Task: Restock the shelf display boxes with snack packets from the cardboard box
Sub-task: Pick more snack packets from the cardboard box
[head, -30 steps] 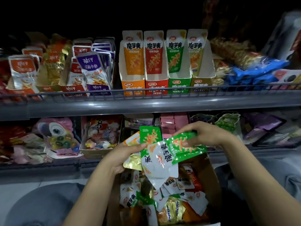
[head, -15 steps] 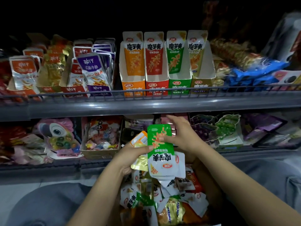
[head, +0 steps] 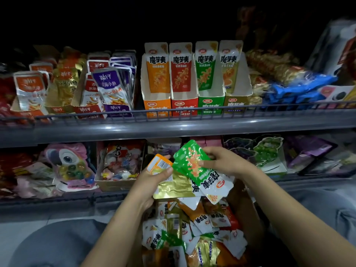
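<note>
My left hand grips a small stack of packets: an orange one on top and a gold one below. My right hand pinches the green snack packets by their upper end, tilted over the stack. Both hands hover above the cardboard box, which is filled with several mixed packets. On the upper shelf stand the orange display box, the red display box, the green display box and the olive display box, each with a packet upright in it.
A grey shelf rail runs across in front of the display boxes. Fish snack boxes sit at upper left, blue packs at upper right. The lower shelf holds a parrot candy pack and a small carton. My knees flank the box.
My right hand has shifted right and tilted the green packets from upright to slanting. The gold packet in my left hand now shows more fully. The view has drifted slightly.
</note>
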A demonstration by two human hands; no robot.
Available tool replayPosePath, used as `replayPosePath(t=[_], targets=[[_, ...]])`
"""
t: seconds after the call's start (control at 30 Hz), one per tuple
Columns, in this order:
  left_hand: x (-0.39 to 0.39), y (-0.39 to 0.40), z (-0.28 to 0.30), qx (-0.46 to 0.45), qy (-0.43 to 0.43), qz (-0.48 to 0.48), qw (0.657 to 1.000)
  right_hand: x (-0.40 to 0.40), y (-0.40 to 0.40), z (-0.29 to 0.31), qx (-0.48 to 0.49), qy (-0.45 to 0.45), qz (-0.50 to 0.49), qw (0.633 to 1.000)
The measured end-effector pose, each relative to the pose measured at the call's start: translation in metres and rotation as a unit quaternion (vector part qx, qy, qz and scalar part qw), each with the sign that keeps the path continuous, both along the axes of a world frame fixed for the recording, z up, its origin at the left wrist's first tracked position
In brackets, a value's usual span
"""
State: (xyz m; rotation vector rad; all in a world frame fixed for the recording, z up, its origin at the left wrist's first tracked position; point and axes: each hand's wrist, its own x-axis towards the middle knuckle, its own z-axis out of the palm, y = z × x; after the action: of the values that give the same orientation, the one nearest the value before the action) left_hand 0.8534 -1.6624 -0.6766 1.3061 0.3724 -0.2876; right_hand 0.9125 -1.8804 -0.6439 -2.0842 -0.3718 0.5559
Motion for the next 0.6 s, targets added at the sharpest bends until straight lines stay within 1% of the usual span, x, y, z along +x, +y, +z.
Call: replayPosePath(t=[0.07,0.17,0.2,0.27,0.37,0.43,0.5,0.53,0.6], targets=[[0.000,-0.001,0.003,0.000,-0.001,-0.020,1.000,-0.001,0.004,0.009,-0.046,0.020,0.067,0.996],[-0.001,-0.006,0.009,0.002,0.004,-0.034,0.999,-0.001,0.017,0.020,-0.149,-0.017,0.146,0.978],[0.000,-0.006,0.010,0.016,0.001,-0.034,0.999,-0.001,0.021,0.023,-0.167,-0.029,0.155,0.973],[0.002,-0.004,0.011,0.044,-0.010,-0.016,0.999,-0.001,0.027,0.030,-0.187,-0.060,0.133,0.971],[0.005,0.001,0.012,0.026,-0.009,0.039,0.999,0.002,0.018,0.039,-0.169,-0.080,0.053,0.981],[0.006,0.004,0.016,0.019,-0.018,0.068,0.997,0.004,0.006,0.047,-0.151,-0.041,0.027,0.987],[0.006,0.004,0.020,0.002,-0.035,0.099,0.994,0.006,-0.003,0.052,-0.102,0.021,0.013,0.994],[0.005,0.004,0.023,-0.011,-0.046,0.108,0.993,0.006,-0.006,0.052,-0.074,0.037,0.003,0.997],[0.003,0.002,0.029,-0.040,-0.066,0.110,0.991,0.007,-0.007,0.051,-0.027,0.039,-0.027,0.999]])
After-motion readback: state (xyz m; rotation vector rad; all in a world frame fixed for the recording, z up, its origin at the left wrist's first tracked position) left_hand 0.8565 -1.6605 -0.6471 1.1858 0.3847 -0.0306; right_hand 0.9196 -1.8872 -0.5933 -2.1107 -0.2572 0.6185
